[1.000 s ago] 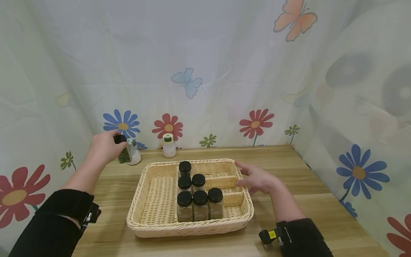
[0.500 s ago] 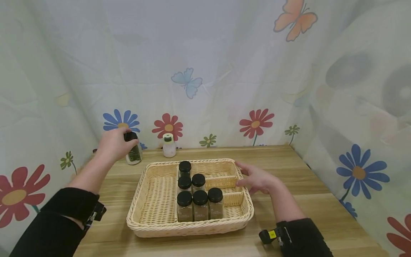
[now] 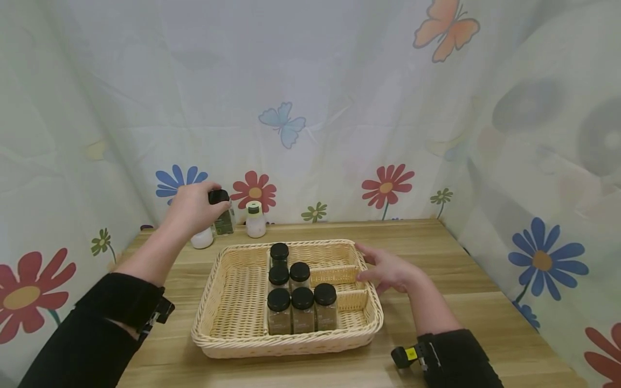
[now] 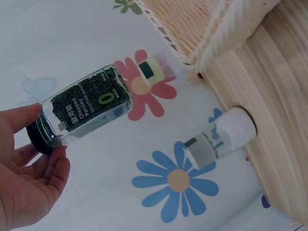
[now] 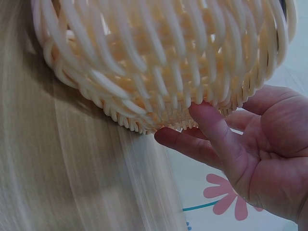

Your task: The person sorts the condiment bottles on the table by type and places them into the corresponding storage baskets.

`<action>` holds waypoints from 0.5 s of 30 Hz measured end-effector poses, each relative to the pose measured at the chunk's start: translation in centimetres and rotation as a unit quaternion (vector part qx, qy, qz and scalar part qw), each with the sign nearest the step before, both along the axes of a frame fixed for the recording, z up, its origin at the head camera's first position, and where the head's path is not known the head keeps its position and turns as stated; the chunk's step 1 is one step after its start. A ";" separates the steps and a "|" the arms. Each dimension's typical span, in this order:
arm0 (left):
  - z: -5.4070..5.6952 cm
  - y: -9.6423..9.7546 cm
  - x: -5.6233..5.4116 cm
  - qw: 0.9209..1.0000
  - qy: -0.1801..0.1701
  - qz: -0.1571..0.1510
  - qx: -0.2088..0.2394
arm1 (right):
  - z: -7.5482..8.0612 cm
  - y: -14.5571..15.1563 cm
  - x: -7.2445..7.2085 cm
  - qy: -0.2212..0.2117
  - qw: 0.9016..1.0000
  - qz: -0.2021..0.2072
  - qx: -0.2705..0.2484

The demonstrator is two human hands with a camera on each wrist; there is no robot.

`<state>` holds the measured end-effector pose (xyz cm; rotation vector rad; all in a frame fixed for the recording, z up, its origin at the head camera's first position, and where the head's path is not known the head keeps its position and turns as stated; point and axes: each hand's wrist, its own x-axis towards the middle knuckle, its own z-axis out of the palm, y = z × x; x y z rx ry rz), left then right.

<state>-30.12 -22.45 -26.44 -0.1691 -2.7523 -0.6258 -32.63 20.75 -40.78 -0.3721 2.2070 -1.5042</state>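
My left hand (image 3: 196,207) pinches the black lid of a glass spice jar (image 4: 89,103), labelled chopped parsley, with thumb and fingers. The jar hangs upright above the back left of the table, between two white-filled shakers. One shaker (image 4: 221,137) is to its left, partly behind my hand in the head view; the other shaker (image 3: 255,221) is to its right. My right hand (image 3: 390,269) touches the right side of a wicker basket (image 3: 286,345) with loosely bent fingers. The right wrist view shows fingertips (image 4: 36,113) of neither hand gripping the weave.
Several black-lidded spice jars (image 3: 302,312) stand in the basket's middle compartments. The wide left compartment (image 3: 237,296) shows bare weave, as do small cells (image 3: 351,300) on the right. A flowered curtain (image 3: 320,134) hangs behind and beside the wooden table (image 3: 436,248).
My left hand has carried the parsley jar rightward, from left of the nearer shaker, past its front, to between the two shakers. My right hand and the basket have stayed put.
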 end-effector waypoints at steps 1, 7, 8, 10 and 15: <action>0.1 0.3 0.0 1.000 0.001 -0.003 0.000 | 0.0 0.0 0.0 0.001 1.000 0.000 0.002; 0.6 1.9 0.0 1.000 0.003 -0.017 -0.004 | 0.0 -0.1 0.0 0.002 1.000 -0.004 0.006; 0.7 2.1 0.0 1.000 0.002 -0.017 -0.004 | 0.0 -0.1 0.0 0.002 1.000 -0.006 0.004; 0.8 2.5 -0.1 1.000 0.001 -0.021 -0.005 | 0.0 -0.1 0.0 0.002 1.000 -0.003 0.003; 1.1 3.7 -0.3 0.999 0.003 -0.034 -0.005 | -0.1 -0.1 0.0 -0.002 1.000 -0.007 0.000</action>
